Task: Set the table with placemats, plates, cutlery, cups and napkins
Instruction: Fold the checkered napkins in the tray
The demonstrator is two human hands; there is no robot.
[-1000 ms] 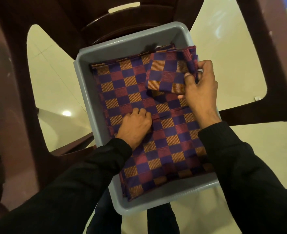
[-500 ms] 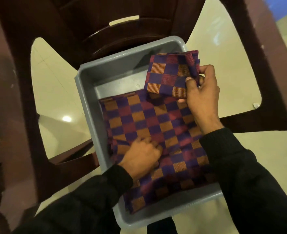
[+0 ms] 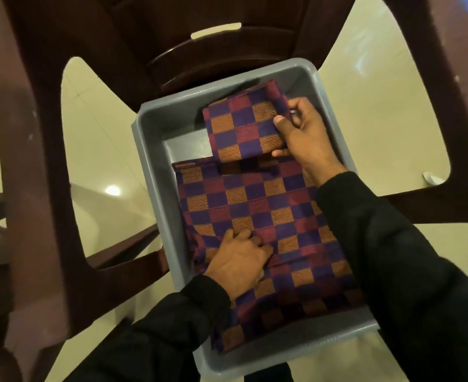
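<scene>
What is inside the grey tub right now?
In the grey tub: checkered cloths under the left hand, and a folded cloth held by the right hand. Anything beneath is covered.

Grey plastic bin (image 3: pixel 155 172) is sitting on the seat of a dark brown plastic chair (image 3: pixel 70 111). Chair is standing on pale glossy floor tiles (image 3: pixel 387 106). Checkered placemats (image 3: pixel 257 208) are lying inside the bin, bare bin floor showing at far end.

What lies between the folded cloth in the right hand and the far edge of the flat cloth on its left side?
In the head view, a bare strip of the grey tub floor separates the folded cloth from the flat cloth.
</scene>
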